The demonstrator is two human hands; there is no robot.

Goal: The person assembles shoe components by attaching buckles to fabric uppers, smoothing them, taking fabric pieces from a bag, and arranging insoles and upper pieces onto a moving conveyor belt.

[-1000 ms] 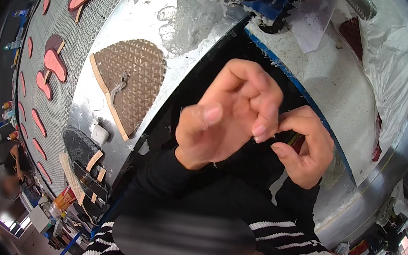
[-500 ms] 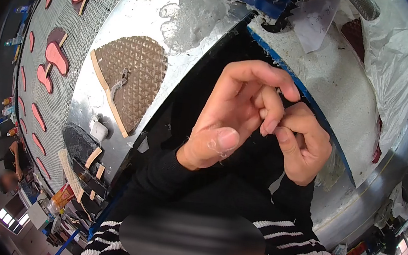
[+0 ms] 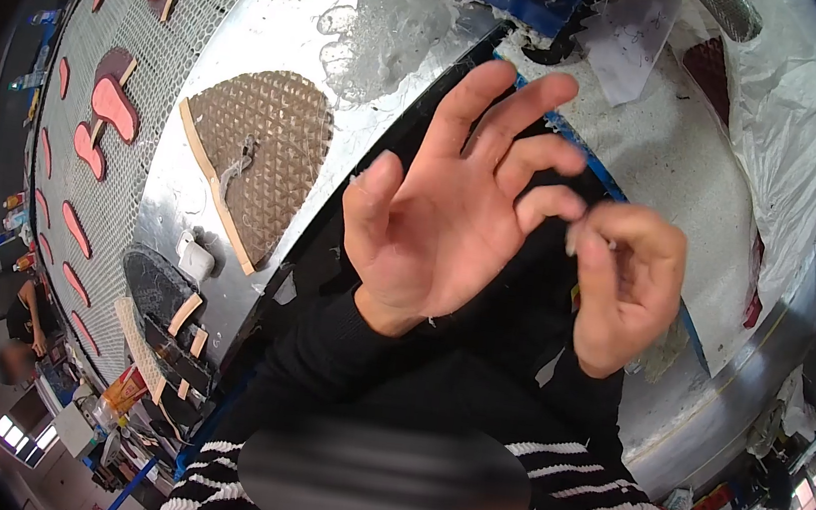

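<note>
We have our left hand (image 3: pixel 452 220) spread with its palm facing us, while our right hand (image 3: pixel 638 281) curls in, its thumb and forefinger close beside the left little finger; whether they touch it or pinch anything, we cannot tell. To the left of both hands, nearer the left one, we see the brown textured piece (image 3: pixel 286 135) on the metal worktop (image 3: pixel 291 45), its pale edge strip (image 3: pixel 217 189) slanting from far left to near right.
</note>
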